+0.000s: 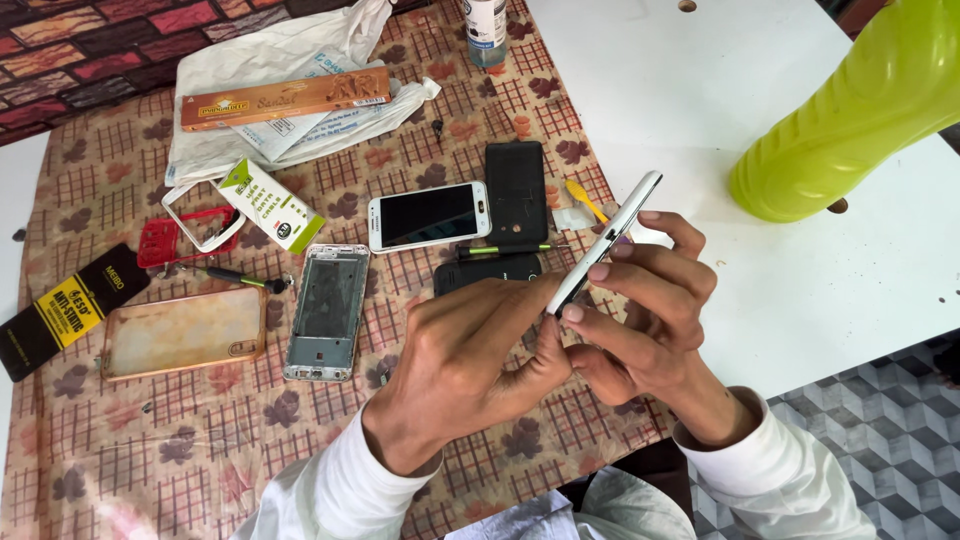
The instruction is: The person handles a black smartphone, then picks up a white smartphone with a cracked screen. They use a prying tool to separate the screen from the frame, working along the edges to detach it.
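Patterned cloth over a white surface [700, 90], strewn with phone parts. At centre, held edge-on above the cloth: a white phone [612, 238], tilted from about seven o'clock up to one o'clock. Right hand [650, 320] wrapped round it, grip closed, fingers curled over the upper edge, thumb beneath. Left hand [470, 350] pressed against the phone's lower end, grip pinched shut, thumb and forefinger meeting the edge there. At ten o'clock from the hands, flat on the cloth: a second white phone [428, 215], screen up; just beside it at three o'clock, a black back cover [515, 190]. At nine o'clock, a bare metal phone frame [328, 310], then a clear amber case [185, 332]. Near the frame, a small screwdriver [245, 278]. At two o'clock, a lime-green plastic bottle [850, 110] lying on the surface.
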